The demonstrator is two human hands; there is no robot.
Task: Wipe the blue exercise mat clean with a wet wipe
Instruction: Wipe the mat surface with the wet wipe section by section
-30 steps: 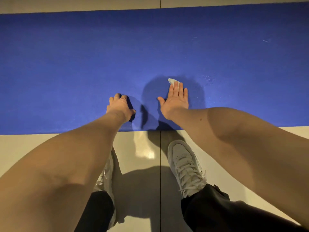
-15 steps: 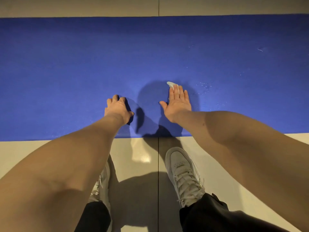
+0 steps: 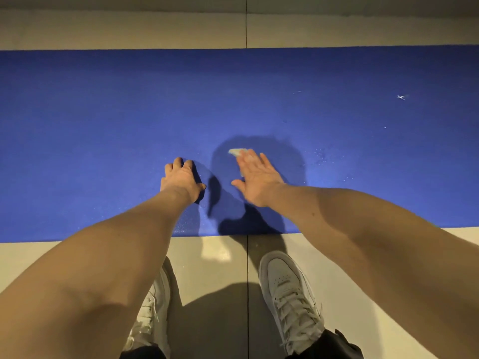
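Note:
The blue exercise mat (image 3: 103,120) stretches across the whole width of the head view, lying on a pale floor. My right hand (image 3: 256,178) lies flat on the mat with straight fingers, pressing a white wet wipe (image 3: 235,152) whose tip sticks out beyond the fingertips. My left hand (image 3: 181,178) rests on the mat to the left of it, fingers bent, bracing on the surface and holding nothing. Small white specks (image 3: 320,154) dot the mat to the right of my right hand, and one larger white bit (image 3: 401,97) lies further right.
My two white sneakers (image 3: 287,294) stand on the beige floor (image 3: 363,307) just before the mat's near edge. A strip of floor (image 3: 129,29) runs beyond the far edge. A dark tile seam (image 3: 248,268) runs between my feet.
My right hand has slid the wipe leftward and turned its fingers toward the upper left. My head has pulled back, so more floor shows beyond the mat. The left hand stays put.

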